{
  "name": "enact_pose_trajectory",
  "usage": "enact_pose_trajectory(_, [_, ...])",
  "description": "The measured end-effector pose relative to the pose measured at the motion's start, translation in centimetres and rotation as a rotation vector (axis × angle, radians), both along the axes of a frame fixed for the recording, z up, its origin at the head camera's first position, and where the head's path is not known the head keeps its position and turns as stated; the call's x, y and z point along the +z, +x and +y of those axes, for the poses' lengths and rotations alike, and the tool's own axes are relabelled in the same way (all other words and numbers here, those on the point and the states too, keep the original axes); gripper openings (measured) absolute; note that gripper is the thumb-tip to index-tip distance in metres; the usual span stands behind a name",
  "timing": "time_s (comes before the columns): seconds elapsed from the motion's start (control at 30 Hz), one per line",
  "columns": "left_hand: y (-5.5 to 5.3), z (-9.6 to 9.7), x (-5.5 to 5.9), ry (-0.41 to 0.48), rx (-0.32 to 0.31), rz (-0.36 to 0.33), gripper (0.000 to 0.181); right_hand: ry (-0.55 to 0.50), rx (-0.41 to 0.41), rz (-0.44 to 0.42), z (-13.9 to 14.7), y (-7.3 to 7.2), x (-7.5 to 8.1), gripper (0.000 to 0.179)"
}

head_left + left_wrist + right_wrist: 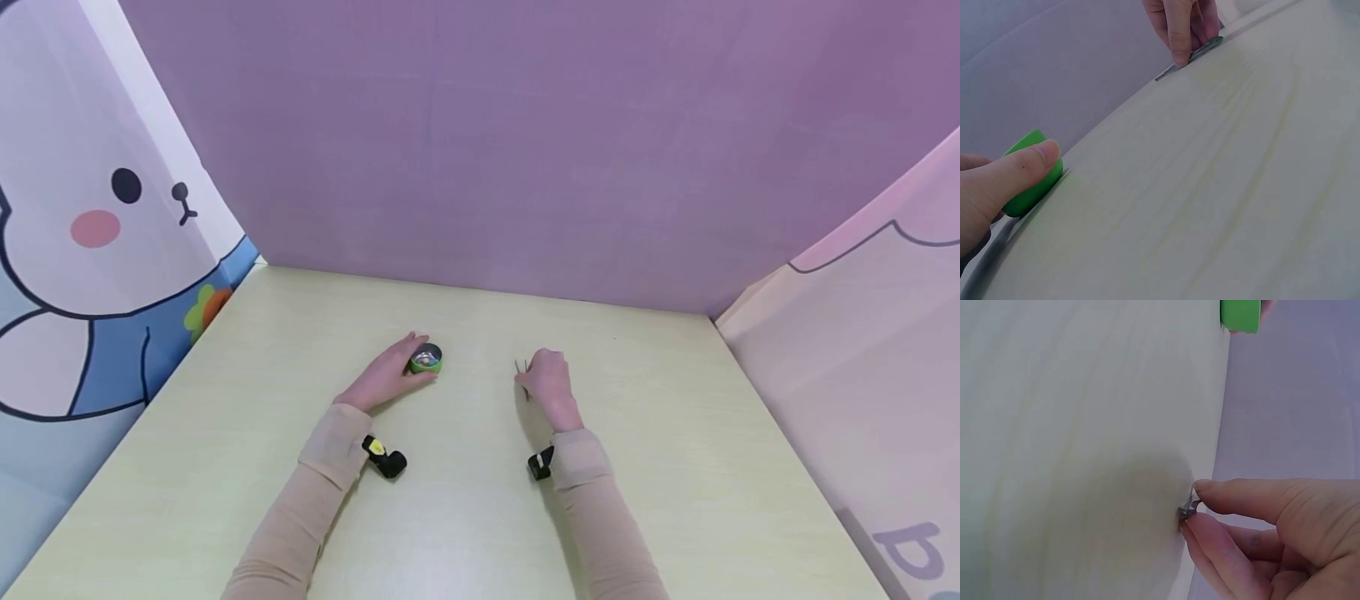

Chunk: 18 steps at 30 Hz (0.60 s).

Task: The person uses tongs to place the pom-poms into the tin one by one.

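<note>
My left hand (pixel 386 375) holds a small round green container (pixel 427 363) on the table, thumb on the near side and fingers at the far side. Its top looks dark and shiny, and what lies inside is too small to tell. In the left wrist view, my left thumb presses the smooth wall of the green container (pixel 1034 181). To the right, my right hand (pixel 551 387) pinches thin metal tweezers (pixel 527 365), their two prongs pointing away from me. The tweezers (pixel 1175 70) are low over the tabletop in the left wrist view. Fingers partly hide them.
A pale wood-grain table (pixel 465 500) lies under both hands. Behind it rises a purple backdrop (pixel 487 167), with a cartoon-printed sheet (pixel 60 125) on the left and a pale printed sheet (pixel 862 350) on the right. Each wrist carries a small black camera (pixel 386 458).
</note>
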<state>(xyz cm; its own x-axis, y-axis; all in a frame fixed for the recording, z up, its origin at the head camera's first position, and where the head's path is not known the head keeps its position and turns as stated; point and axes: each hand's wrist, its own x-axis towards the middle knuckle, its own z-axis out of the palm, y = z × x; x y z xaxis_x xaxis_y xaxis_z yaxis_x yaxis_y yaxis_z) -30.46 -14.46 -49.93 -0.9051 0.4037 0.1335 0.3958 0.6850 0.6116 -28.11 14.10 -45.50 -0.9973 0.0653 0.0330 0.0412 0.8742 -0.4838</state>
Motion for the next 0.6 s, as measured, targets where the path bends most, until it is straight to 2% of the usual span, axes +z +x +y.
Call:
enact_pose_trajectory(0.17, [-0.11,0.08,-0.03,-0.002,-0.001,-0.007,0.08,0.0,-0.006,-0.013,0.03,0.14,0.18,0.049])
enact_pose_trajectory(0.4, [-0.18,-0.01,-0.32,-0.001,-0.002,-0.008,0.082,-0.062,-0.042,-0.07,0.25,0.6,0.46,0.023])
enact_pose_trajectory(0.6, [-0.16,-0.32,-0.59,0.016,0.001,-0.012,0.087,-0.065,-0.025,-0.059,0.85,0.88,0.53,0.02])
